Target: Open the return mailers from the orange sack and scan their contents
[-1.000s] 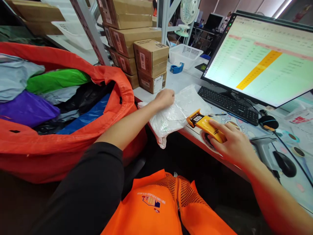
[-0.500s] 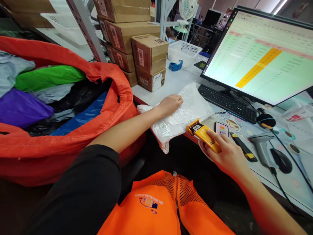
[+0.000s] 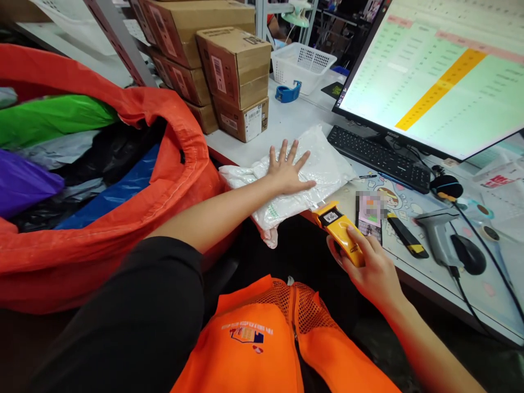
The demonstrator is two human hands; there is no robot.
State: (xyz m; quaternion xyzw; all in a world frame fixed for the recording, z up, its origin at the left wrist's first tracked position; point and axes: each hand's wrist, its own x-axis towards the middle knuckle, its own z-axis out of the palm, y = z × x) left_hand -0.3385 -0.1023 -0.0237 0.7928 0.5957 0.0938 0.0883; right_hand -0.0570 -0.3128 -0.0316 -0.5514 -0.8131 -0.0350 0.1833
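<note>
Left hand (image 3: pixel 286 173), fingers spread flat, presses palm-down on a white plastic parcel (image 3: pixel 319 166) lying at the desk (image 3: pixel 295 117) edge. Right hand (image 3: pixel 370 267) is closed around a yellow handheld scanner (image 3: pixel 339 229), whose head points toward the parcel just beyond it. A phone (image 3: pixel 369 215) lies immediately beside the scanner; an orange sack (image 3: pixel 123 218) stands left of the pressing hand.

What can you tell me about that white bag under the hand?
The white bag is a soft, crinkly plastic parcel, partly see-through. It lies flat at the front of the desk, one corner hanging over the edge. The left hand presses on it, fingers spread. The yellow scanner in the right hand points toward it.
</note>
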